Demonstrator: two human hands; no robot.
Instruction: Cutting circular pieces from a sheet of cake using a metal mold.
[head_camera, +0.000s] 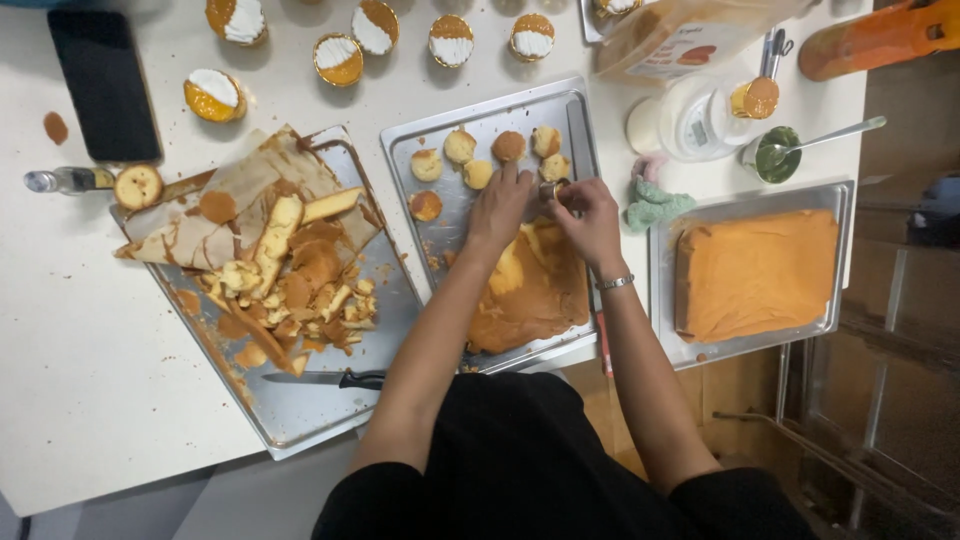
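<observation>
My left hand (500, 205) rests with spread fingers on a brown sheet of sponge cake (535, 295) lying in the middle metal tray (400, 160). Beside it, my right hand (588, 215) grips a small round metal cutter (553, 188) at the cake's far edge. Several small round cake discs (460, 147) lie at the far end of the same tray. A bracelet circles my right wrist.
A left tray (300, 415) holds cake scraps, crumpled baking paper and a black-handled knife (325, 379). A right tray (690, 355) holds an uncut orange-brown cake slab (755, 272). Filled cream-topped cups (340, 58), a black phone (103, 85), a small bottle, a cloth and a green cup with a spoon surround them.
</observation>
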